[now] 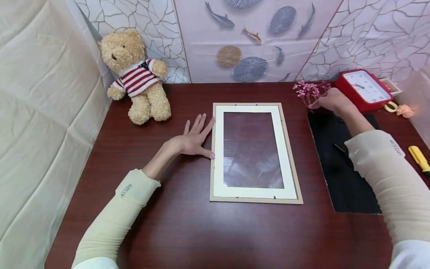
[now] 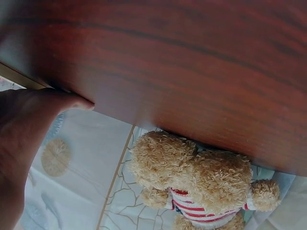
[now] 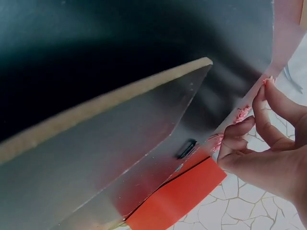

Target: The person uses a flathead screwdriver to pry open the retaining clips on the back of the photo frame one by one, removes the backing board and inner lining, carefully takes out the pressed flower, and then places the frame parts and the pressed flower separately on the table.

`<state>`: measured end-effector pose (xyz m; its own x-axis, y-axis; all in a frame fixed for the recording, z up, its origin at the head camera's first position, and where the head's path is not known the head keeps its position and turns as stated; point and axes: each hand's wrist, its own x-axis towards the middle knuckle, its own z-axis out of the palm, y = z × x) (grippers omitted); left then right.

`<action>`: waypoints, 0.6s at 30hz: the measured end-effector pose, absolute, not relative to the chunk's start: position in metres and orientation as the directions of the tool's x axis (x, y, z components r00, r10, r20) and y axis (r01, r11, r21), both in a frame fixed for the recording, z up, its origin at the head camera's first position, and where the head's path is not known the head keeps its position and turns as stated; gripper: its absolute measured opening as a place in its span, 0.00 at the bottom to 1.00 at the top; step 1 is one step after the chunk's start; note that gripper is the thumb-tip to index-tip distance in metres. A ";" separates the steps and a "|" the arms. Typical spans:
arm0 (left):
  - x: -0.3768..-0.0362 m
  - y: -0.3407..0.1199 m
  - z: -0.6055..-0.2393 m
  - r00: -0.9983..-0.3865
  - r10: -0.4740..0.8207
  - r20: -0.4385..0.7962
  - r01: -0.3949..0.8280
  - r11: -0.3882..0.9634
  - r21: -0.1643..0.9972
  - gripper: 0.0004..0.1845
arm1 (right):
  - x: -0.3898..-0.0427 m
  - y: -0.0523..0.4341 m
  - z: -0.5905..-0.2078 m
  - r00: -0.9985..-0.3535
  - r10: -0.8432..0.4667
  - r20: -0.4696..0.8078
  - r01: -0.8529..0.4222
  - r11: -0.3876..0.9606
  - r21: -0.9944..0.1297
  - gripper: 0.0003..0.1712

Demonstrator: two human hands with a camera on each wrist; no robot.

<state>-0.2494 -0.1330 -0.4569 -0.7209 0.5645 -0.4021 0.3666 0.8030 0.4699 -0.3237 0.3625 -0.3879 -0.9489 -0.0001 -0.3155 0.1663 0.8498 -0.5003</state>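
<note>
A light wooden picture frame [image 1: 212, 186] with a white mat border [image 1: 219, 168] and a clear pane lies flat on the table. My left hand [image 1: 188, 144] rests on the tabletop with fingers spread, thumb and index finger touching the frame's left edge. At the back right, my right hand [image 1: 332, 100] pinches a sprig of small pink flowers [image 1: 307, 90] between thumb and fingers; in the right wrist view the hand partly hides the blossoms [image 3: 242, 114]. Below that forearm lies a black backing board [image 1: 339, 179]. Its raised stand flap [image 3: 96, 163] fills much of the right wrist view.
A teddy bear [image 1: 141, 80] in a striped sweater sits at the back left against the wall. The red clock [image 1: 366, 87] stands just right of my right hand. Beside it are a pale yellow ring [image 1: 390, 107] and a peach crumpled piece [image 1: 405, 111]. A yellow-handled tool [image 1: 418, 157] lies at the right.
</note>
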 end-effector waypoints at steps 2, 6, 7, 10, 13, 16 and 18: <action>-0.249 -0.132 -0.455 -0.720 0.564 -0.404 0.366 0.803 0.470 0.76 | -0.325 0.364 -0.389 -0.952 0.004 -0.306 0.166 0.847 -0.504 0.21; -0.250 -0.132 -0.452 -0.719 0.562 -0.409 0.360 0.805 0.472 0.76 | -0.327 0.365 -0.390 -0.954 0.000 -0.300 0.158 0.849 -0.504 0.23; -0.250 -0.133 -0.452 -0.719 0.563 -0.408 0.360 0.803 0.474 0.76 | -0.327 0.364 -0.390 -0.954 0.002 -0.300 0.158 0.853 -0.497 0.24; -0.251 -0.134 -0.453 -0.723 0.569 -0.393 0.365 0.797 0.482 0.75 | -0.322 0.356 -0.384 -0.966 -0.005 -0.259 0.122 0.873 -0.472 0.27; -0.250 -0.137 -0.456 -0.725 0.582 -0.368 0.374 0.782 0.498 0.75 | -0.306 0.339 -0.372 -0.980 -0.039 -0.193 0.057 0.882 -0.467 0.27; -0.248 -0.139 -0.460 -0.725 0.599 -0.340 0.387 0.762 0.519 0.74 | -0.283 0.318 -0.357 -0.983 -0.109 -0.145 -0.024 0.869 -0.494 0.30; -0.247 -0.140 -0.463 -0.726 0.609 -0.319 0.393 0.749 0.534 0.74 | -0.269 0.309 -0.347 -0.978 -0.148 -0.145 -0.056 0.862 -0.505 0.31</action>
<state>-0.2472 -0.1403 -0.4632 -0.7265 0.6087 -0.3190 0.3927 0.7486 0.5341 -0.2688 0.3092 -0.3472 -0.9784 -0.1477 -0.1446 -0.0556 0.8616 -0.5046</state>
